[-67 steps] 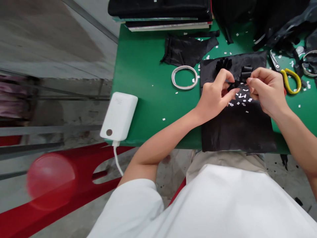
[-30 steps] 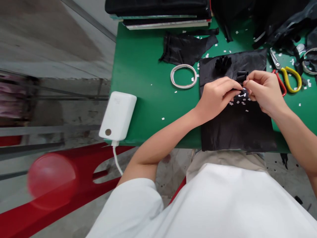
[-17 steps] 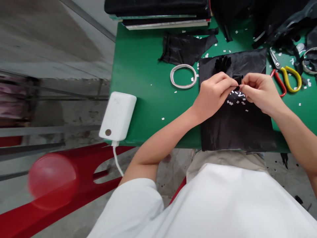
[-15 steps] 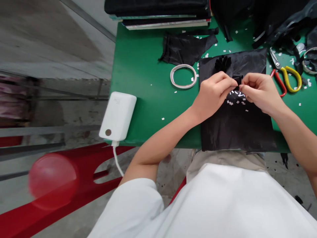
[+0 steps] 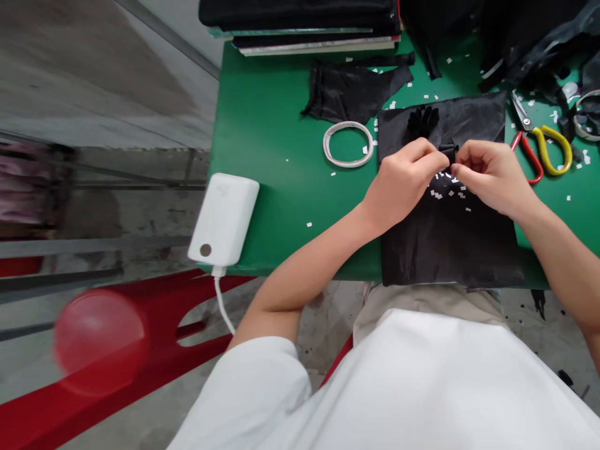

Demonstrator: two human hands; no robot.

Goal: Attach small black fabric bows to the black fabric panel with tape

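Note:
My left hand (image 5: 402, 182) and my right hand (image 5: 490, 175) meet over a black fabric sheet (image 5: 450, 244) on the green table (image 5: 272, 137). Both pinch one small black folded fabric piece (image 5: 449, 152) between thumb and fingertips. Just beyond them on the sheet lies a black pleated fabric cluster (image 5: 422, 119). Several small white paper scraps (image 5: 445, 190) lie on the sheet under my hands.
A white tape ring (image 5: 347, 144) lies left of the sheet, a black fabric scrap (image 5: 351, 90) beyond it. Yellow and red handled scissors (image 5: 544, 144) lie at the right. A white power bank (image 5: 224, 219) with cable sits at the table's left edge. Stacked dark boards (image 5: 300, 22) line the far edge.
Both hands moved slightly away from me on the sheet and drew closer together, fingertips now closed on the small black piece. Nothing else on the table has moved.

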